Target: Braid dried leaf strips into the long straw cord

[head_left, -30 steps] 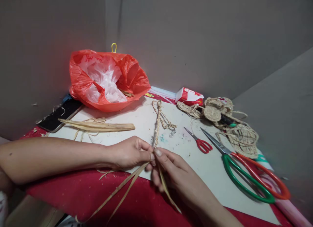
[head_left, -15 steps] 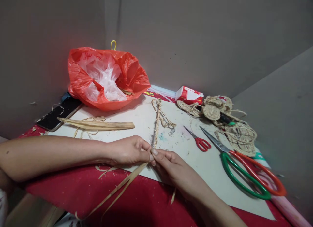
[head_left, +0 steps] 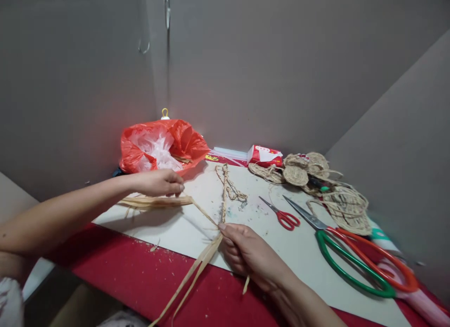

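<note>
And here, just below the middle of the frame, the right hand (head_left: 248,252) has the lower end of the braid (head_left: 224,198) pinched between thumb and finger! The braid runs up from that grip along the white sheet (head_left: 298,266), a thin looped cord (head_left: 236,194) beside its upper part. Two long strands (head_left: 200,263) trail from the pinch to the bottom edge, over the red cover (head_left: 140,270).

Over at centre left, the left hand (head_left: 160,182) hovers above the flat pale strips (head_left: 158,203), fingers curled; whether they grip anything, I cannot tell. One narrow strand (head_left: 204,211) slants from those strips' right end to the right hand's fingertips.

Right of centre lie the small red-handled scissors (head_left: 288,220), beside the big pair with green and orange handles (head_left: 325,229). Behind them, coiled woven pieces (head_left: 296,175) sit near a red tissue pack (head_left: 258,155); a red plastic bag (head_left: 191,146) gapes open left of centre.
</note>
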`<state>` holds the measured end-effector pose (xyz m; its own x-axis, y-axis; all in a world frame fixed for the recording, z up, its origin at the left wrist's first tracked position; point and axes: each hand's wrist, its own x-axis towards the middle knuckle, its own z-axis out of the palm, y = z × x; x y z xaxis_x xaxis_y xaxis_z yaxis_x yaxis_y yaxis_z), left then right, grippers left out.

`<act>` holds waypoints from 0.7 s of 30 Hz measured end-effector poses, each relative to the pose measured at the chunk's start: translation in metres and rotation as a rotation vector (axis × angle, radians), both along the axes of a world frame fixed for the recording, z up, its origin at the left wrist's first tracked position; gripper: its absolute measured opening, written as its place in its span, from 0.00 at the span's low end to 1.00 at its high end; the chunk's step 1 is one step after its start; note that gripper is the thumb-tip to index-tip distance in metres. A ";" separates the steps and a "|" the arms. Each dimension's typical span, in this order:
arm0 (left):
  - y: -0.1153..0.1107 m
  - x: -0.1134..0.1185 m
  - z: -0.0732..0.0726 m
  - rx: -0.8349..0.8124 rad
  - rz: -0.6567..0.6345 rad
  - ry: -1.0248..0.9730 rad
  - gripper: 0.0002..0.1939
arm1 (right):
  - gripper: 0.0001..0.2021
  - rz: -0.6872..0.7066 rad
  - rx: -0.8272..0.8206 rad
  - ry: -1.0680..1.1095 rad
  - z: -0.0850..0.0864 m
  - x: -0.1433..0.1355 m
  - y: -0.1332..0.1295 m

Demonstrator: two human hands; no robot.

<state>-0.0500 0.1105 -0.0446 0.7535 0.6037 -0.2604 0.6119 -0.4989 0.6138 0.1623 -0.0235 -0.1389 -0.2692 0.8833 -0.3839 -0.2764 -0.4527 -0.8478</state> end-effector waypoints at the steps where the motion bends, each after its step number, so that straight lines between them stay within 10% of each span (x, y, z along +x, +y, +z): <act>1: 0.002 -0.003 0.006 0.135 0.059 0.018 0.14 | 0.23 0.008 -0.011 0.008 0.000 0.000 0.000; 5: -0.005 0.002 0.009 0.582 0.216 0.047 0.09 | 0.22 0.049 -0.012 0.029 -0.001 0.002 0.001; 10: -0.022 0.021 -0.033 0.520 -0.002 0.123 0.09 | 0.22 0.103 0.009 0.007 -0.003 0.004 0.003; 14: -0.019 0.028 -0.061 0.603 0.066 0.182 0.09 | 0.20 0.120 0.020 -0.043 -0.004 0.005 0.004; 21: 0.006 0.024 -0.029 0.309 0.070 0.004 0.08 | 0.20 0.114 0.038 -0.082 -0.004 0.008 0.005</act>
<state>-0.0257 0.1169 -0.0736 0.7067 0.7050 -0.0594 0.6534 -0.6181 0.4371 0.1698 -0.0184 -0.1431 -0.3379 0.8629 -0.3758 -0.1545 -0.4447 -0.8823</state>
